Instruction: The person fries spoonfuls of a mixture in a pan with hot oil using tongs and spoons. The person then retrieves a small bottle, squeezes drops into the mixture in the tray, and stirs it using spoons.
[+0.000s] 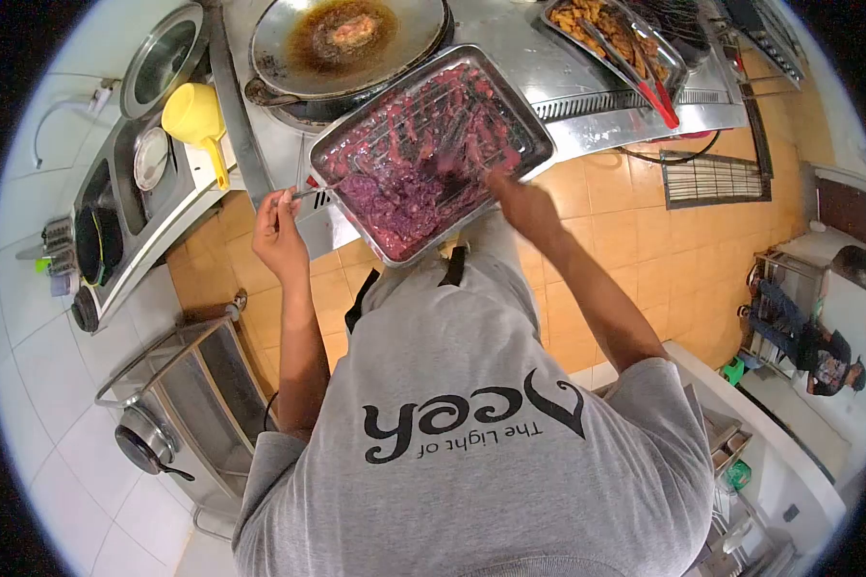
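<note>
A rectangular metal tray (539, 157) sits tilted at the front of the counter, close to my body. Purple-red mash (390, 207) is heaped in its near left part, with wet reddish smears and streaks over the rest. My left hand (280, 234) is closed in a pinch on a thin metal utensil handle (314, 191) at the tray's left edge; the utensil's head cannot be made out. Over the tray's near right edge, my right hand (526, 208) looks closed, its fingers blurred and pointing into the tray. Whatever it grips is too smeared to name.
Behind the tray, a wok (303, 72) holds brown oil with a piece of food. At the right, another tray (683, 72) carries fried pieces and red-handled tongs (659, 99). A yellow dipper (192, 113) stands left by the sink. A person (818, 351) is far right.
</note>
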`<state>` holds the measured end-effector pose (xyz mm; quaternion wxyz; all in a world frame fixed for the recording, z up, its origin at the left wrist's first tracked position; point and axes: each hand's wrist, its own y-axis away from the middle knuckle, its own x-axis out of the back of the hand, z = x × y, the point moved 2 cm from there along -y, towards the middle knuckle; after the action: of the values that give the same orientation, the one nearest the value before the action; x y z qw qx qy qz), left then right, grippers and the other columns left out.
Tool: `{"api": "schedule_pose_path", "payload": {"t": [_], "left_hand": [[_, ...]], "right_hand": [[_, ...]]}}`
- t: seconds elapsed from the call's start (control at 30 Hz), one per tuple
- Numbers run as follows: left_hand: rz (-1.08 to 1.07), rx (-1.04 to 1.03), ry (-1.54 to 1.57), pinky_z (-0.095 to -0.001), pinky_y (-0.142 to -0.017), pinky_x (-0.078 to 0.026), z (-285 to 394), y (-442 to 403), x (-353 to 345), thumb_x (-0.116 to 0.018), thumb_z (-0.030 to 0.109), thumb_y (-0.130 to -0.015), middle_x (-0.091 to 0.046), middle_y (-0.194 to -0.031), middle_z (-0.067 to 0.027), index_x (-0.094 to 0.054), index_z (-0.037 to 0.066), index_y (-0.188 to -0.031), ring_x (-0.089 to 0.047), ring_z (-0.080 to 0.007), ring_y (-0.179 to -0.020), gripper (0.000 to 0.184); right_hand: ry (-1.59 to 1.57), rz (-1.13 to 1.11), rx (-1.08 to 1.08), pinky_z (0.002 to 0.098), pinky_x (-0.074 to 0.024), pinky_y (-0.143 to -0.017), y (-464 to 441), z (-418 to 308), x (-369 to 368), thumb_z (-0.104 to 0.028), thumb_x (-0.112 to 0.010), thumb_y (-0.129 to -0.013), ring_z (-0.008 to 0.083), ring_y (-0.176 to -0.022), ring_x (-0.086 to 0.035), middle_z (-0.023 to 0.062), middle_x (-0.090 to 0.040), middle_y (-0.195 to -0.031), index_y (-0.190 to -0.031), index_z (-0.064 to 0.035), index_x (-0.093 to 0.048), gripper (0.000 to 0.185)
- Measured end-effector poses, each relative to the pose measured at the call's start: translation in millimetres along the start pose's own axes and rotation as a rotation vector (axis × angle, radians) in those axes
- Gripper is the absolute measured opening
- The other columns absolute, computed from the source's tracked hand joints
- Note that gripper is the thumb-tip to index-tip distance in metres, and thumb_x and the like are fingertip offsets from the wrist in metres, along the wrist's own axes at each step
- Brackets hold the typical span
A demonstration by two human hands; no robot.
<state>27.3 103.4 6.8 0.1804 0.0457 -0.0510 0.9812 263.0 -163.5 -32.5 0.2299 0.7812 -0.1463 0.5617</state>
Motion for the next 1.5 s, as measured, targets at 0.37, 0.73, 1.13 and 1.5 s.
{"api": "schedule_pose_path", "payload": {"t": [0.37,0.73,1.13,1.5], "left_hand": [[-0.010,-0.009,-0.067,-0.0259,-0.076,-0.050,-22.5,4.2,-4.5,-0.054,0.011,-0.090,-0.061,-0.095,-0.0109,-0.055,-0.003,-0.101,-0.059,-0.0140,-0.084,0.018],[0.032,-0.117,-0.278,-0.0260,-0.071,-0.047,-28.5,34.9,-12.2,-0.056,0.016,-0.089,-0.052,-0.106,-0.0094,-0.055,0.001,-0.106,-0.052,-0.0171,-0.096,0.023],[0.219,-0.088,-0.373,-0.0299,-0.078,-0.045,-12.2,61.0,-30.3,-0.058,0.013,-0.087,-0.048,-0.122,-0.0092,-0.043,0.004,-0.123,-0.047,-0.0189,-0.103,0.041],[0.744,0.159,-0.298,-0.0397,-0.081,-0.045,-14.4,94.7,-45.3,-0.047,0.040,-0.092,-0.045,-0.123,-0.0152,-0.035,0.000,-0.127,-0.050,-0.0274,-0.105,0.054]], "right_hand": [[-0.037,0.259,-0.177,0.0461,-0.0484,-0.049,5.2,16.2,19.4,-0.010,-0.042,-0.087,0.0354,-0.062,-0.062,0.0174,-0.061,-0.070,-0.100,-0.0121,-0.045,0.013],[-0.239,0.074,-0.117,0.0476,-0.0493,-0.065,29.6,-17.3,58.6,-0.044,-0.043,-0.088,0.0357,-0.079,-0.062,0.0145,-0.064,-0.088,-0.104,-0.0131,-0.059,0.039],[0.161,0.555,-0.250,0.0493,-0.0431,-0.085,-24.8,345.3,114.7,-0.024,-0.070,-0.072,0.0411,-0.108,-0.046,0.0226,-0.050,-0.113,-0.129,-0.0051,-0.038,0.068],[-0.127,0.381,-0.064,0.0454,-0.0434,-0.078,14.9,333.5,152.9,-0.007,-0.045,-0.090,0.0403,-0.093,-0.050,0.0234,-0.049,-0.106,-0.123,-0.0031,-0.044,0.033]]}}
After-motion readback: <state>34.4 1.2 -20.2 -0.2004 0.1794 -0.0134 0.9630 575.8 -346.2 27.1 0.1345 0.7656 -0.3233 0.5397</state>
